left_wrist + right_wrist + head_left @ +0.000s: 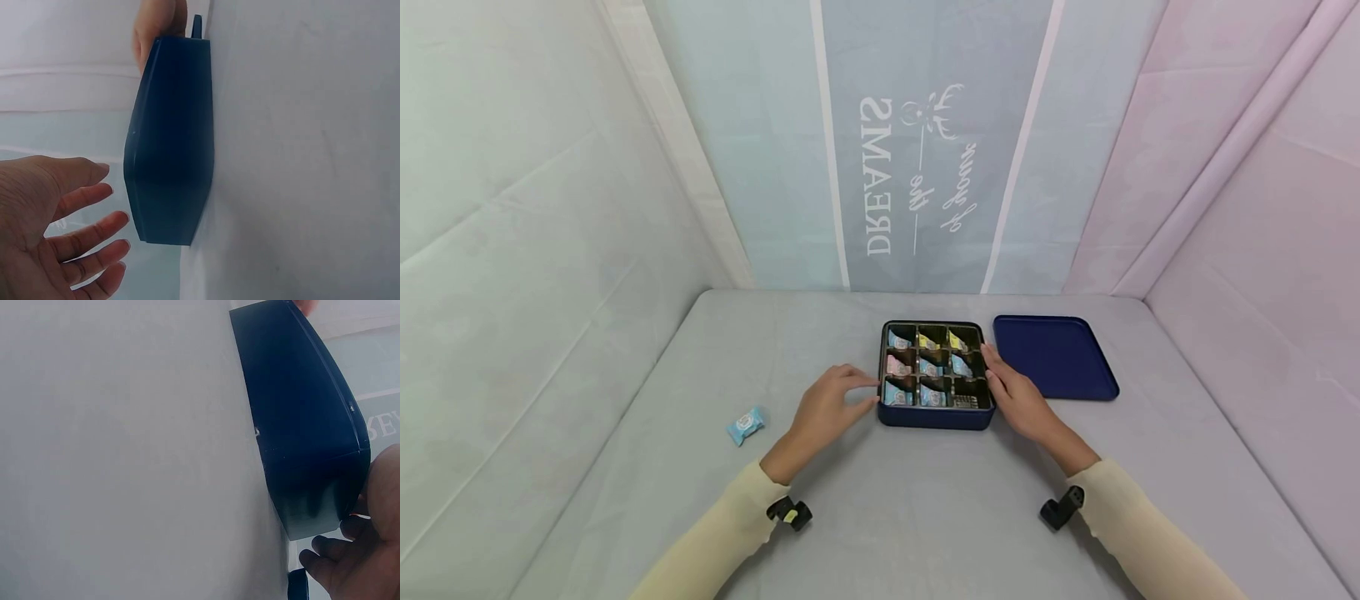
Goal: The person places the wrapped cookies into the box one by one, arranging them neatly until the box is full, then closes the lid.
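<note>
A dark blue tin box (936,418) with a black divided insert stands on the table, its compartments facing up. Wrapped sweets lie in most of them: several blue ones, two yellow at the back, and one pink sweet (898,365) at the left. In the front right compartment (966,401) only a patterned floor shows. My left hand (827,407) is at the box's left side, fingers spread and loosely bent, holding nothing; the left wrist view shows them beside the wall. Along the right side lies my right hand (1017,395), its fingers touching the wall and rim.
A blue lid (1056,358) lies flat behind and right of the box, close to my right hand. One blue-wrapped sweet (746,426) lies on the grey table (917,517) left of my left hand. Fabric walls (535,208) enclose the table at the back and sides.
</note>
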A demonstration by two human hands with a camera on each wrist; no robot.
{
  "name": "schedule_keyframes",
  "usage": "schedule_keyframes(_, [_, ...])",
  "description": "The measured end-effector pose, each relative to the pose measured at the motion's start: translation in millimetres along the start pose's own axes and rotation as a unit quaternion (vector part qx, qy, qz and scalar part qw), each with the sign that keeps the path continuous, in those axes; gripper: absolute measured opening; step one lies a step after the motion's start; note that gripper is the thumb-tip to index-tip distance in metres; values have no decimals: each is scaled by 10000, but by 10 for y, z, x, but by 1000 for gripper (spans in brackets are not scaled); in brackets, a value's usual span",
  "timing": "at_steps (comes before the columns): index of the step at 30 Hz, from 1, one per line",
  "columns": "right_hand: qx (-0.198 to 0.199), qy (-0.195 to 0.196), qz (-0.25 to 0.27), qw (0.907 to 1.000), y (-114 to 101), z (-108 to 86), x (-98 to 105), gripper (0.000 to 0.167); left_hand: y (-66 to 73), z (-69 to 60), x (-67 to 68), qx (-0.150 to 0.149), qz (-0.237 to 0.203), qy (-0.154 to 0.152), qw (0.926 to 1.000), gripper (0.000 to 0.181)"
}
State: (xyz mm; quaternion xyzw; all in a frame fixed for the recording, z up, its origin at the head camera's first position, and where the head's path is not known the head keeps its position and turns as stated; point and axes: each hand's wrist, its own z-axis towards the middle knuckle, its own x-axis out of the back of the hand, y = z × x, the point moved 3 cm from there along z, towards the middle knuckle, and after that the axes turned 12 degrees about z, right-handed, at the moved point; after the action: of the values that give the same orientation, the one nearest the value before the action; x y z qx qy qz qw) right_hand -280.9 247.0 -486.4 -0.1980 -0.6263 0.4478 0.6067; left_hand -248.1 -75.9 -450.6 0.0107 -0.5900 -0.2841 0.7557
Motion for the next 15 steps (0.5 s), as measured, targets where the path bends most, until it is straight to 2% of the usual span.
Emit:
schedule_keyframes(4, [26,15,3,10000,-8,2,-3,53,-61,-49,12,124,-111,-66,9998,26])
schedule_keyframes(9, [10,7,-5,10000,-13,-5,-9,53,-145,-105,31,159,-108,26,9998,26])
schedule_keyframes(15, [36,17,-3,10000,-12,-17,-4,52,-234,-166,18,267,-307,65,9992,25])
